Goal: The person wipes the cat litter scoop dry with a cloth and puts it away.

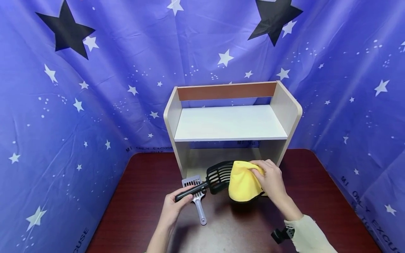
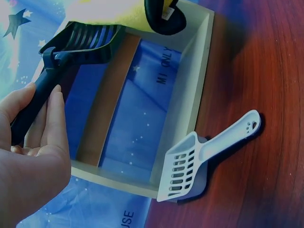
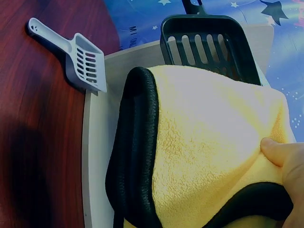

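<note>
My left hand [image 1: 172,207] grips the handle of a black slotted litter scoop [image 1: 218,175], its head raised toward the right in front of the shelf. A yellow cloth [image 1: 243,182] with black edging is pinched in my right hand [image 1: 270,177]. The cloth overlaps the far end of the scoop's head in the head view; in the right wrist view its fuzzy face covers the lower part of the slots. Below the black handle, a smaller pale grey litter scoop [image 2: 183,171] lies on the table, its slotted head at the shelf's front left edge.
A pale wooden two-tier shelf [image 1: 231,123] with a white upper board and brown back rail stands at the back of the dark red-brown table [image 1: 133,211]. Blue curtains [image 1: 202,42] with stars hang behind and on both sides. A black strap device sits on my right wrist.
</note>
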`<state>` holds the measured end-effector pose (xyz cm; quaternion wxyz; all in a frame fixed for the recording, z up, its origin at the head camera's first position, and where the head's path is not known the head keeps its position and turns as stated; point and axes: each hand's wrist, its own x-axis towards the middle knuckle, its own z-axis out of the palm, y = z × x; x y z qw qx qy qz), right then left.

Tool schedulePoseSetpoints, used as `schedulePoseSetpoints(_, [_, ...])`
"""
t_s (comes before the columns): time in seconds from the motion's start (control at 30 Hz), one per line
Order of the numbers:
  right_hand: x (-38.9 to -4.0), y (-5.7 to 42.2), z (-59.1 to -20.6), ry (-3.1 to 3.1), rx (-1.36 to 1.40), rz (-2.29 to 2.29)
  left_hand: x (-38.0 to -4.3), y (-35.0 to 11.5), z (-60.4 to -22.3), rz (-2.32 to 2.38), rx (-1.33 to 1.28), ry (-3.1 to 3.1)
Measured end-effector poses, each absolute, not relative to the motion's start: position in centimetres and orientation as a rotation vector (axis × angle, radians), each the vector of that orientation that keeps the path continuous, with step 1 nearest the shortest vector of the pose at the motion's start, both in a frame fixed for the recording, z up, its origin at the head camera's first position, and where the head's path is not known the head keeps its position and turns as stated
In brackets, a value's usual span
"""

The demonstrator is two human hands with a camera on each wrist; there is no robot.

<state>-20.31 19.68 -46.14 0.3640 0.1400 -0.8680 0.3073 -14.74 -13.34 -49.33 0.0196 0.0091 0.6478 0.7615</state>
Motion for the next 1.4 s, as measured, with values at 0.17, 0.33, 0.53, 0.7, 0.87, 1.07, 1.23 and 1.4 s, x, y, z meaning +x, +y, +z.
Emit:
schedulePoseSetpoints(0.17, [-20.2, 19.9, -46.2, -2.240, 0.328, 0.800, -14.7, -13.9, -49.5, 2.409, -0.008, 1.944])
schedulePoseSetpoints(0.33, [-20.3, 20.4, -46.1, -2.240, 0.302, 0.803, -14.7, -14.3, -49.5, 2.440, -0.013, 1.908])
schedulePoseSetpoints(0.53, [-20.3, 21.3, -46.2, -2.249, 0.256, 0.796, -14.7, -14.8, -49.6, 2.477, -0.002, 1.875])
schedulePoseSetpoints(0.7, [-20.4, 21.9, -46.1, -2.248, 0.234, 0.796, -14.7, -15.0, -49.7, 2.498, 0.040, 1.859])
schedulePoseSetpoints(0.87, [-20.6, 22.2, -45.9, -2.244, 0.243, 0.799, -14.6, -15.0, -49.8, 2.479, 0.097, 1.866])
schedulePoseSetpoints(1.07, [-20.7, 22.2, -45.2, -2.268, 0.267, 0.797, -14.6, -14.9, -50.0, 2.448, 0.170, 1.863])
schedulePoseSetpoints(1.23, [-20.8, 21.8, -44.6, -2.287, 0.293, 0.799, -14.6, -14.6, -49.9, 2.417, 0.180, 1.875])
schedulePoseSetpoints(1.4, [-20.9, 21.4, -43.9, -2.285, 0.326, 0.810, -14.7, -14.3, -49.9, 2.412, 0.155, 1.871])
